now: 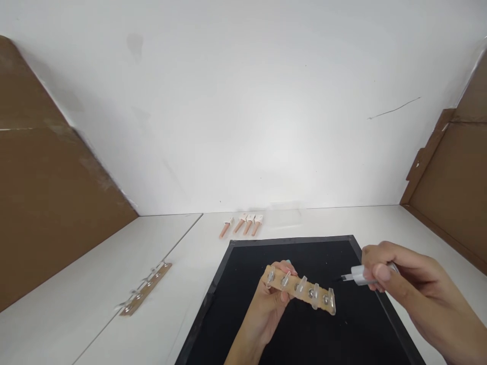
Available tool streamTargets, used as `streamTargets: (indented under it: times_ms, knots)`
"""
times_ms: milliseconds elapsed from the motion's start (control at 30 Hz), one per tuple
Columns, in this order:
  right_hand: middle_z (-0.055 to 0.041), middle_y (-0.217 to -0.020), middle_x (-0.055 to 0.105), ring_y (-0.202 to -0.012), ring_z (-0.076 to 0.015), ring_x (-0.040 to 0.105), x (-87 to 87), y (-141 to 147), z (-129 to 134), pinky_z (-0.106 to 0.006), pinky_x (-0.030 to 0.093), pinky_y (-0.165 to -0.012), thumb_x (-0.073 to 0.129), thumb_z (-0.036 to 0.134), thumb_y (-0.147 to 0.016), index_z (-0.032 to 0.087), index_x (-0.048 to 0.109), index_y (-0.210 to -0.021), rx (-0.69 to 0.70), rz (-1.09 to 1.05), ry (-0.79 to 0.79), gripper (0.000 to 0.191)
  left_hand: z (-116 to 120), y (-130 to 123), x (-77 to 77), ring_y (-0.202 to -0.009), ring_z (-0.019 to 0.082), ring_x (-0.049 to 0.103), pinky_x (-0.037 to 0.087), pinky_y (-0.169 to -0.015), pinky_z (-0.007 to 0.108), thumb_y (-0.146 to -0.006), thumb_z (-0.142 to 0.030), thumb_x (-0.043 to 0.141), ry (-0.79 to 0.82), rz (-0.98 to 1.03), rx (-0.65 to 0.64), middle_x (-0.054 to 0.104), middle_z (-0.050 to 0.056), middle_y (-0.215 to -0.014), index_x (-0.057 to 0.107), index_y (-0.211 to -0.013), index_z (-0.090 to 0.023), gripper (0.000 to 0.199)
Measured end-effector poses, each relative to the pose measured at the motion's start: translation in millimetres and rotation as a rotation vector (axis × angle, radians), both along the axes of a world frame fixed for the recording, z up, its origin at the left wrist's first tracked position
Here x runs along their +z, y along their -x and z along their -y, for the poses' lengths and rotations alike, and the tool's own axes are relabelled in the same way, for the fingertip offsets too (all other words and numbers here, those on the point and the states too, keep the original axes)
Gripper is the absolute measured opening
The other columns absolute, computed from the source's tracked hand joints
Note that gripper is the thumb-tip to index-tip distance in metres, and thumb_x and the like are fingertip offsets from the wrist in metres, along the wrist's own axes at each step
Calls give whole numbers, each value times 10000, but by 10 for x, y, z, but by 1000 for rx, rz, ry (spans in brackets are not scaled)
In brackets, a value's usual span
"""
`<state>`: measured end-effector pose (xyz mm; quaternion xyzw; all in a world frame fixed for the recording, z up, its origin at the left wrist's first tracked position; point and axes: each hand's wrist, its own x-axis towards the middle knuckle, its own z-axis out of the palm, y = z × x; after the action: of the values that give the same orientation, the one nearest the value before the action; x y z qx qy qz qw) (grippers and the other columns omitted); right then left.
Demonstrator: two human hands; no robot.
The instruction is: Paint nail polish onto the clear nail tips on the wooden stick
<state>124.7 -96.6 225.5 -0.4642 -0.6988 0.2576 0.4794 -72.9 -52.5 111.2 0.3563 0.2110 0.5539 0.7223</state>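
My left hand grips a tan strip, its fingers behind and its thumb at the lower edge. Several clear nail tips stand in a row along the strip, on round shiny mounts. To the right, my right hand is closed around the light grey-white handle of a small brush. The brush's dark tip points left toward the strip, with a gap between them. Both hands are above a black mat.
Another strip with clear nail tips lies on the white table at left. Several slender pinkish-beige tubes with white caps lie at the back by the white wall. Brown cardboard panels flank both sides.
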Motion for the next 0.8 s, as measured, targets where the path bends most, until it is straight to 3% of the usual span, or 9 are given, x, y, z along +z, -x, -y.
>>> streamTargets:
  times_ms: [100,200,333,600,800]
  knots:
    - [17,-539,497,-456,-130,434,-94,8,-27,-224,365,-399,477,423,-880,242,573,-665,-68,27,1,297,-12,-82,-99,-686,116,499,400,-646,248,-514,-297,813,-3,2,13,543,-11,-772,659,-731,-223,276]
    - [37,-526,481,-429,-117,422,-188,-45,-75,-215,360,-393,489,294,-875,240,525,-722,5,61,-33,166,-35,-215,-168,-673,114,494,397,-629,242,-507,-290,817,1,-6,12,548,-7,-769,661,-722,-217,276]
    - [54,-555,453,-443,-97,382,-316,-134,-182,-196,328,-394,497,150,-830,233,426,-674,136,160,-95,190,-88,-384,-218,-670,105,486,389,-601,218,-499,-291,822,-8,-20,-6,554,-6,-772,671,-721,-222,277]
    - [43,-585,455,-559,-130,428,-482,-227,-334,-210,353,-461,468,142,-840,236,400,-676,228,272,-91,201,-155,-461,-379,-653,97,485,388,-604,219,-507,-288,819,-5,-33,-34,555,-7,-778,678,-740,-230,279]
    - [34,-598,463,-548,-127,454,-511,-233,-363,-216,381,-455,475,157,-835,231,427,-668,251,268,-18,189,-176,-503,-357,-649,107,491,387,-600,231,-473,-279,832,9,-35,-21,557,-6,-756,683,-722,-230,294]
